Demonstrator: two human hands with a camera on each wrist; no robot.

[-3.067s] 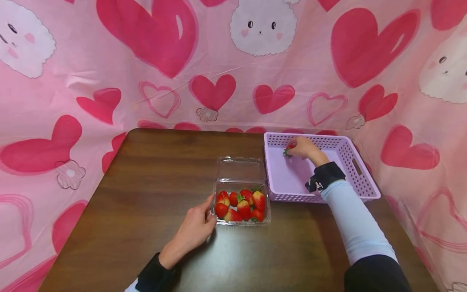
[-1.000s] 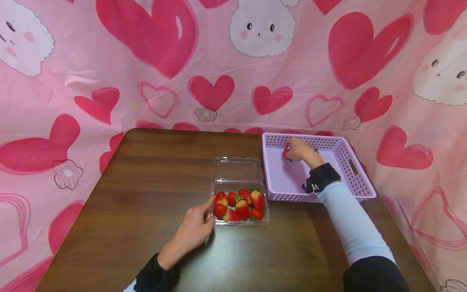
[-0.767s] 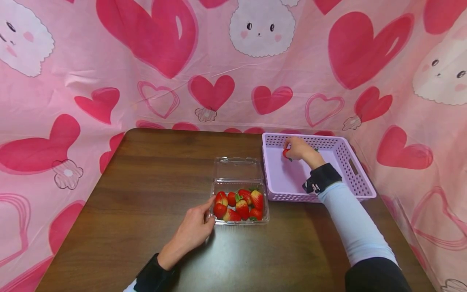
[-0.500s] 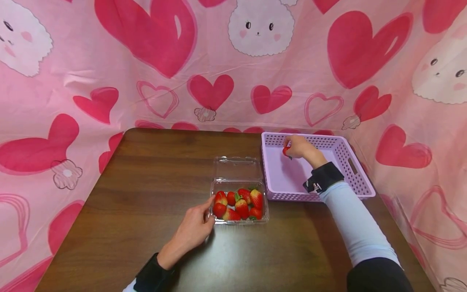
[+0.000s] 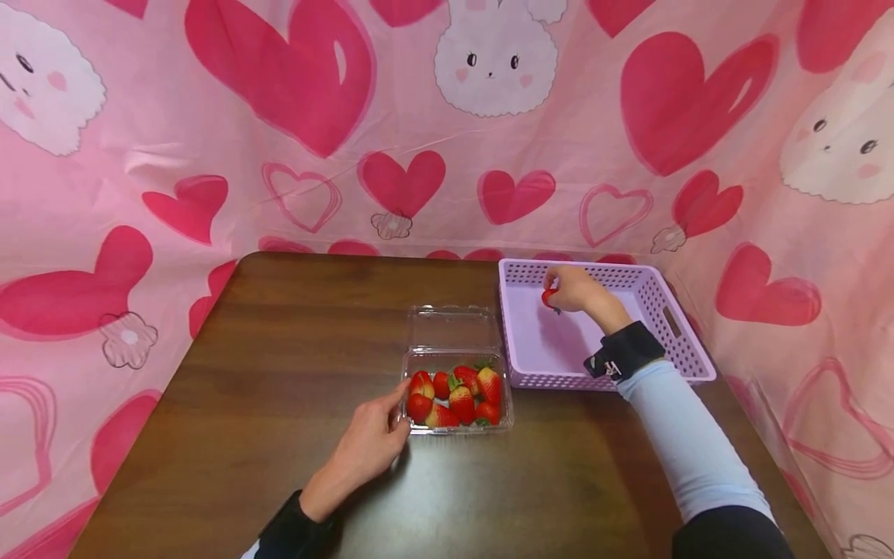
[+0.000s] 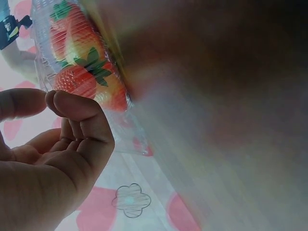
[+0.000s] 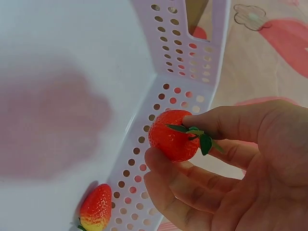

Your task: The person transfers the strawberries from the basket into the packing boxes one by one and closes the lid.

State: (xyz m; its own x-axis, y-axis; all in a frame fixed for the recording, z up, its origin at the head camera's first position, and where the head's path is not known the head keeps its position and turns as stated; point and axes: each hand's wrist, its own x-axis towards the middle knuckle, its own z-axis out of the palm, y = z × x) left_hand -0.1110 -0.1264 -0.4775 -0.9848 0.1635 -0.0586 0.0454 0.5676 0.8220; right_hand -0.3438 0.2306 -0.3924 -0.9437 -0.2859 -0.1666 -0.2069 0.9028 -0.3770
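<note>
In the head view my left hand point(image 5: 373, 436) is at the left side of a clear plastic clamshell box point(image 5: 459, 431), index finger and thumb on its edge. Several red strawberries point(image 5: 462, 404) lie in the box; its lid point(image 5: 454, 328) is folded back. The left wrist view shows thumb and finger pinching the box's edge beside the fruit. Inside a lilac basket point(image 5: 552, 341), my right hand point(image 5: 576, 289) holds one strawberry point(image 7: 168, 137) between thumb and fingers, above the basket floor. Another strawberry point(image 7: 96, 208) lies against the perforated wall in the right wrist view, hidden in the head view.
The basket stands right of the box on a brown wooden table point(image 5: 314, 326), close to its back right corner. A pink curtain point(image 5: 412, 78) with hearts and rabbits hangs behind and at both sides.
Over about three seconds the strawberry has turned in my right hand, its leaves now pointing down. The right hand stays over the basket's back left part. My left hand keeps its place on the box.
</note>
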